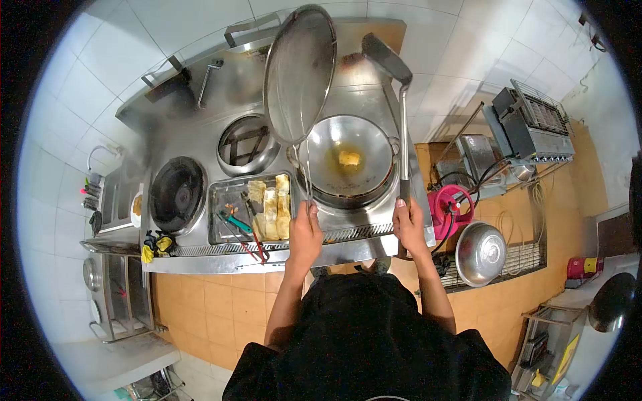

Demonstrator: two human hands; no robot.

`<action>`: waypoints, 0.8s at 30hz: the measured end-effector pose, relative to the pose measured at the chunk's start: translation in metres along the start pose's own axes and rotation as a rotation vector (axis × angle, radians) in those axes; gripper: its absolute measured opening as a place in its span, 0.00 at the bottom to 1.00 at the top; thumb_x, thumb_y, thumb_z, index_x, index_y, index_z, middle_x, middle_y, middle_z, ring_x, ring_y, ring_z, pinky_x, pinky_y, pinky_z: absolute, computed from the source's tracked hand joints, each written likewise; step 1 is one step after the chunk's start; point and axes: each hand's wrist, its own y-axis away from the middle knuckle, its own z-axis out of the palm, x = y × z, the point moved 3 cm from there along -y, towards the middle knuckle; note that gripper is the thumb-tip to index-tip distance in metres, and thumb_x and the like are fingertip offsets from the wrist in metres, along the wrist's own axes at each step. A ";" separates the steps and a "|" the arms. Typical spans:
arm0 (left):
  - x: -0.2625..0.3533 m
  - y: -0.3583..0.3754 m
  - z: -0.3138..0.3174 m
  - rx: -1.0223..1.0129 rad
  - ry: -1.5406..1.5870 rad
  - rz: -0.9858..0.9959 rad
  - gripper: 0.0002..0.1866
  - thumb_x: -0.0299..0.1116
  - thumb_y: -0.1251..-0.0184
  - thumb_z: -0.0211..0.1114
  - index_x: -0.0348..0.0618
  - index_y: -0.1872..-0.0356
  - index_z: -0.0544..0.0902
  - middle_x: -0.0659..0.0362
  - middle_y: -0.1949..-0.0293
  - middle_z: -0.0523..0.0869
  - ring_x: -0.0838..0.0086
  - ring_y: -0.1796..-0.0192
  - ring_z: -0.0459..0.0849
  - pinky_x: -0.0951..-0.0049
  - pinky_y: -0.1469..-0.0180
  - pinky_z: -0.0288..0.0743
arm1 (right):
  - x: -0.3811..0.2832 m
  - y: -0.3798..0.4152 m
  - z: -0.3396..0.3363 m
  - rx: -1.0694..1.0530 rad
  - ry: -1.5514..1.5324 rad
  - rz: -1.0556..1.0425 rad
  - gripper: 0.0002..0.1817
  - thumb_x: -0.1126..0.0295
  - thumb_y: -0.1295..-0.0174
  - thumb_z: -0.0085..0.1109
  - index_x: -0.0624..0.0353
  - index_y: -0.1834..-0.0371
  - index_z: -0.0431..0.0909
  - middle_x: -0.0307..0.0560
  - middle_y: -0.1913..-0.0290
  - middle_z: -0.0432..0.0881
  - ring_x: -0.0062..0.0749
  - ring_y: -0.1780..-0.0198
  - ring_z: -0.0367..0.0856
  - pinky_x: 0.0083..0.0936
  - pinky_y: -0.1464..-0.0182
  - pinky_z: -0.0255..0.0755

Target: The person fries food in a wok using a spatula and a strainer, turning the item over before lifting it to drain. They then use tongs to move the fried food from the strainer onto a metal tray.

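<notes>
My left hand (305,230) is closed round the handle of a large wire-mesh strainer (299,73), which is raised upright at the left of the wok. In my right hand (409,224) is the long handle of a wok spatula (388,59), its blade up and to the left. Between the two tools sits a metal wok (321,140) on the burner. A golden, block-shaped piece of food (348,158) lies in yellowish oil at its bottom. Left of my left hand is a metal tray (216,197) with several pale yellow food blocks (270,214) and tongs (239,223).
A dark pan (178,195) and an open burner ring (247,144) occupy the stove's left side. To the right stand a pink gas cylinder (449,200), an upturned metal bowl (481,254) and a gas grill (535,127). A black-and-yellow cloth (158,246) lies at the front left edge.
</notes>
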 end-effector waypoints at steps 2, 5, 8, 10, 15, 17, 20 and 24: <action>-0.012 0.008 0.004 -0.033 -0.044 -0.023 0.07 0.29 0.24 0.51 0.34 0.58 0.73 0.35 0.69 0.81 0.36 0.64 0.79 0.47 0.67 0.69 | 0.008 0.001 0.001 0.004 -0.008 -0.059 0.16 0.57 0.25 0.49 0.57 0.66 0.69 0.31 0.81 0.66 0.15 0.81 0.62 0.20 0.78 0.58; -0.035 0.024 0.013 -0.105 -0.124 -0.076 0.08 0.30 0.23 0.50 0.34 0.57 0.73 0.35 0.68 0.81 0.35 0.63 0.79 0.46 0.67 0.69 | 0.051 0.009 -0.004 0.046 0.165 -0.045 0.16 0.57 0.26 0.50 0.58 0.66 0.71 0.32 0.81 0.67 0.17 0.80 0.63 0.23 0.77 0.60; -0.070 0.039 0.024 -0.173 -0.123 -0.121 0.11 0.33 0.22 0.49 0.34 0.56 0.74 0.37 0.68 0.80 0.39 0.65 0.79 0.49 0.63 0.70 | 0.093 0.019 -0.009 0.055 0.330 0.131 0.19 0.55 0.27 0.51 0.57 0.72 0.69 0.34 0.80 0.67 0.18 0.78 0.64 0.24 0.75 0.61; -0.072 0.036 0.024 -0.184 -0.087 -0.129 0.13 0.36 0.21 0.48 0.34 0.56 0.75 0.39 0.68 0.80 0.44 0.67 0.79 0.53 0.60 0.72 | 0.086 0.021 -0.007 0.060 0.234 0.197 0.20 0.55 0.27 0.51 0.56 0.73 0.68 0.34 0.80 0.66 0.18 0.78 0.64 0.24 0.75 0.60; -0.035 0.026 0.006 -0.050 0.021 -0.073 0.10 0.31 0.22 0.49 0.34 0.57 0.73 0.41 0.75 0.78 0.50 0.75 0.79 0.57 0.70 0.70 | 0.029 0.015 -0.006 0.101 -0.020 0.080 0.18 0.58 0.24 0.47 0.54 0.72 0.64 0.32 0.83 0.65 0.15 0.84 0.60 0.19 0.83 0.54; -0.026 0.018 0.003 -0.050 0.043 -0.062 0.09 0.30 0.22 0.48 0.34 0.57 0.73 0.45 0.77 0.76 0.60 0.78 0.76 0.62 0.72 0.68 | 0.024 0.010 -0.004 0.093 -0.077 0.033 0.17 0.59 0.23 0.45 0.54 0.71 0.64 0.31 0.83 0.64 0.14 0.86 0.58 0.18 0.85 0.53; -0.031 0.019 0.006 -0.001 0.074 -0.010 0.08 0.29 0.22 0.48 0.35 0.57 0.73 0.43 0.76 0.77 0.52 0.77 0.77 0.59 0.72 0.69 | 0.029 0.010 0.000 0.024 -0.170 0.026 0.16 0.58 0.23 0.47 0.53 0.69 0.65 0.29 0.83 0.63 0.14 0.86 0.58 0.18 0.84 0.53; -0.058 0.039 0.021 -0.085 -0.032 -0.028 0.11 0.33 0.21 0.48 0.34 0.57 0.74 0.41 0.72 0.79 0.50 0.72 0.78 0.58 0.67 0.70 | 0.080 0.019 0.002 0.031 0.011 0.090 0.18 0.54 0.25 0.48 0.51 0.71 0.63 0.31 0.84 0.62 0.15 0.87 0.58 0.19 0.87 0.54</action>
